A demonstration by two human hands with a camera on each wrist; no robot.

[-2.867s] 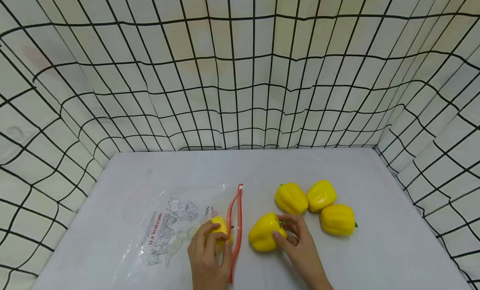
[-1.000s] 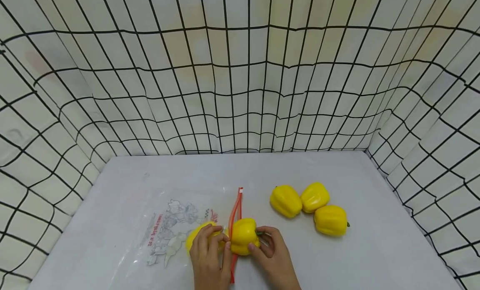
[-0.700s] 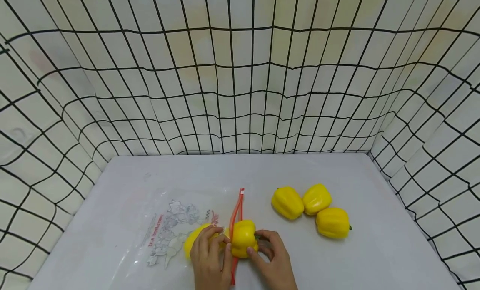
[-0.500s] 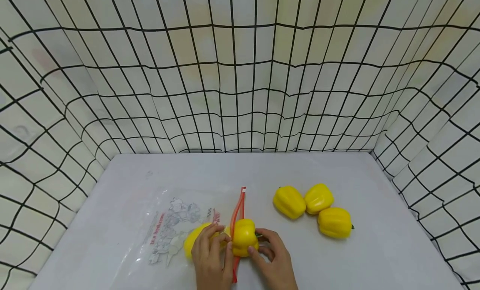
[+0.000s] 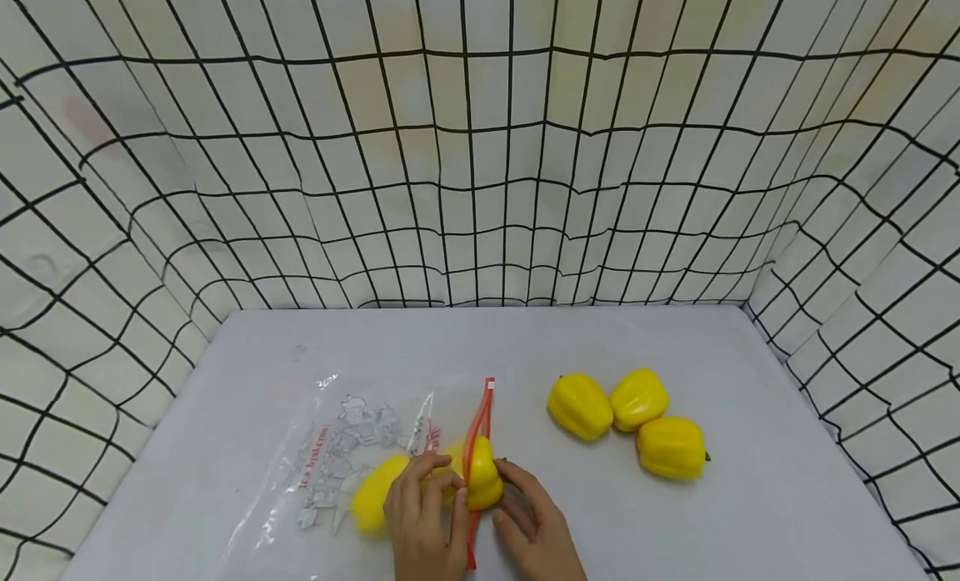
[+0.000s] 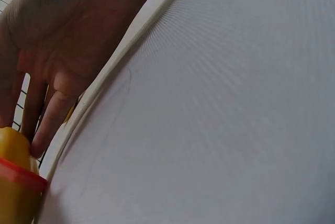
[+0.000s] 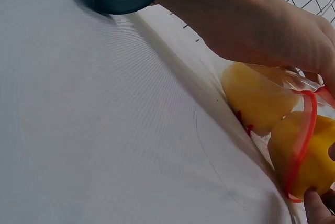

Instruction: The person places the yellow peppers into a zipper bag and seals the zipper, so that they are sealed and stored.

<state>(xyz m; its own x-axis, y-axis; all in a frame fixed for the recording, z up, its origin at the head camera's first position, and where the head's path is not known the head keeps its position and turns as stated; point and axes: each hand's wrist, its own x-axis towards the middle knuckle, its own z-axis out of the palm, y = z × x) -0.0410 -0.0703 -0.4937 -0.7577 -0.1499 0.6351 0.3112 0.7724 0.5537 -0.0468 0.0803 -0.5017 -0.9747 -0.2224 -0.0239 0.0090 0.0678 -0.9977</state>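
A clear zip-top bag (image 5: 330,448) with printed drawings and a red zip strip (image 5: 481,421) lies on the table. My left hand (image 5: 427,514) grips the bag's mouth, fingers curled over its edge and thumb by the strip. One yellow bell pepper (image 5: 373,502) lies inside the bag, partly behind that hand. Another yellow bell pepper (image 5: 484,473) sits across the mouth, its left part inside. My right hand (image 5: 542,523) holds its stem end with thumb and fingertips. In the right wrist view, the red strip crosses this bell pepper (image 7: 301,153); the left wrist view shows the right hand (image 6: 57,67) against it.
Three more yellow bell peppers (image 5: 637,400) sit grouped on the white table (image 5: 675,339) to the right. Black netting (image 5: 510,181) over pale walls surrounds the table at the back and both sides.
My right hand has moved left, bringing the bell pepper from beside the bag into its mouth. The pepper inside has shifted left. My left hand stays at the mouth.
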